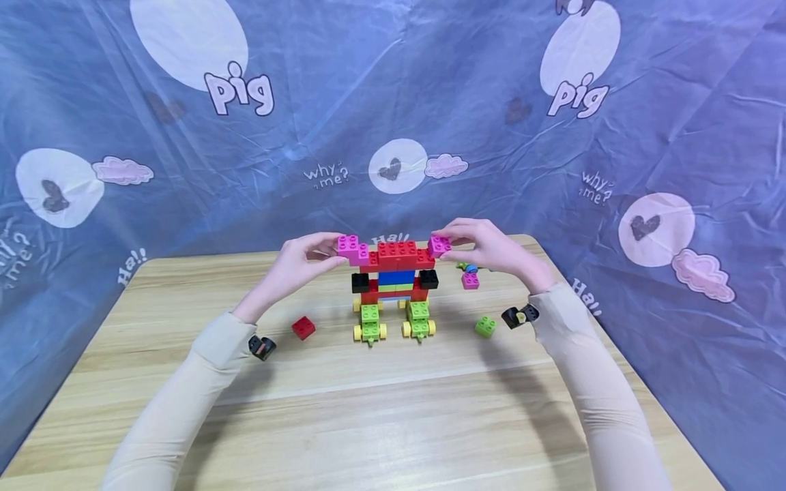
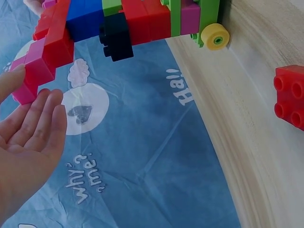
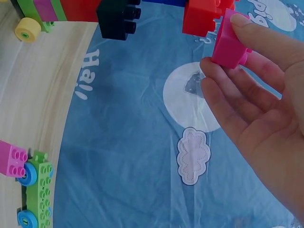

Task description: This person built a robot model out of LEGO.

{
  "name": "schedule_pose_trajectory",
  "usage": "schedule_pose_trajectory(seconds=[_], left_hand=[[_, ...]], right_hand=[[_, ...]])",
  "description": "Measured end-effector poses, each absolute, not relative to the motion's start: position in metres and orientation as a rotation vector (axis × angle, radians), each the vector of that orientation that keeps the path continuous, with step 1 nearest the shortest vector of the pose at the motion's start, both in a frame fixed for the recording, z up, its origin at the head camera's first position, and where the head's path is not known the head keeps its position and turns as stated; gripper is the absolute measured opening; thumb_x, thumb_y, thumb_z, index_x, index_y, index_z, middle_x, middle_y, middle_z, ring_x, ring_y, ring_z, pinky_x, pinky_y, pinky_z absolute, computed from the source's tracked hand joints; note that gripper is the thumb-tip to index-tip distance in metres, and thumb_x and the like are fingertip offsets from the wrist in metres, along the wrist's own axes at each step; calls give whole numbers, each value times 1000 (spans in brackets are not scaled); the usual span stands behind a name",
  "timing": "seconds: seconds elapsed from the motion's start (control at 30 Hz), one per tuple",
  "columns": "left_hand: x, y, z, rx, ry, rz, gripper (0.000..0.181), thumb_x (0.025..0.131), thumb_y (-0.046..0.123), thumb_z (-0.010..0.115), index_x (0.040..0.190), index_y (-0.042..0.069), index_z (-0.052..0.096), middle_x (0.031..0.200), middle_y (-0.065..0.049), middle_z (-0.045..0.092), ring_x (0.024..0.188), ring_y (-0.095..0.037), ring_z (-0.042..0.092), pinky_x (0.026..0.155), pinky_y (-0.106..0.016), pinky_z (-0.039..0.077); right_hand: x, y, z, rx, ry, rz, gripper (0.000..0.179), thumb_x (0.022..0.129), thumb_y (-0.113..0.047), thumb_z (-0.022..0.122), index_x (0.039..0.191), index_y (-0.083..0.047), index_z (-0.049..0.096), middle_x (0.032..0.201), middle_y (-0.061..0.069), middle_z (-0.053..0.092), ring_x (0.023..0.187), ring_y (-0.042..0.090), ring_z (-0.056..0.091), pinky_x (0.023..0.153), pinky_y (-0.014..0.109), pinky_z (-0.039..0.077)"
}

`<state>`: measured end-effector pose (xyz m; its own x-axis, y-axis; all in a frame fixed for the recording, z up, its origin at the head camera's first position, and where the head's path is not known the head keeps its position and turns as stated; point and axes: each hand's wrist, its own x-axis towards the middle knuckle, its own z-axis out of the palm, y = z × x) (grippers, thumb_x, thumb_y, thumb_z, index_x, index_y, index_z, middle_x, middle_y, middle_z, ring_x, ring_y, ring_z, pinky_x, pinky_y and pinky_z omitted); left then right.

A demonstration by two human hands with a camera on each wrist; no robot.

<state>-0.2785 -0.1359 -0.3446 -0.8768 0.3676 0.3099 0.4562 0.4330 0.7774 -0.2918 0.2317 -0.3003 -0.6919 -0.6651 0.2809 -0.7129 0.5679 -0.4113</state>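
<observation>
A toy-brick figure stands upright on the table, with a red brick top [image 1: 397, 254], a blue middle [image 1: 396, 277], black side bricks [image 2: 116, 37] and green wheeled bases [image 1: 370, 324]. At its upper left, two stepped pink bricks [image 2: 40, 61] join the red part. My left hand [image 1: 301, 262] pinches the outer pink brick [image 2: 23, 92] between thumb and fingertips. Opposite, my right hand [image 1: 485, 247] holds another pink brick [image 3: 230, 42] at the end of the right red brick [image 3: 200, 18]. I cannot tell whether that one is pressed on.
Loose on the table lie a red brick [image 1: 303, 328] at left and a green brick [image 1: 485, 326] at right. A pink brick [image 1: 470, 281] sits near a green piece with blue wheels [image 3: 39, 194]. Behind the table hangs a blue printed cloth [image 1: 295, 150].
</observation>
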Motion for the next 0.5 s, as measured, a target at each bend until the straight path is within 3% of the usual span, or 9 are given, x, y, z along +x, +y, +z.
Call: schedule_pose_trajectory(seconds=[0.3,0.5], left_hand=[[-278,-135,-345,-714,-2596,-1491,43,90,16,74,131,9,63,116,-13,72,103,-25,69,93,-39,59],[-278,-136,-346,-706,-2599,-1494,43,90,16,73,132,10,62,115,-13,72,103,-24,69,92,-36,59]], right_hand=[[-290,227,-301,1186,-2758,855,44,90,-14,73,131,-3,62,128,14,67,110,29,68,97,46,56],[-291,225,-301,1207,-2733,848,41,89,-14,74,128,-4,64,121,12,70,105,26,68,95,46,58]])
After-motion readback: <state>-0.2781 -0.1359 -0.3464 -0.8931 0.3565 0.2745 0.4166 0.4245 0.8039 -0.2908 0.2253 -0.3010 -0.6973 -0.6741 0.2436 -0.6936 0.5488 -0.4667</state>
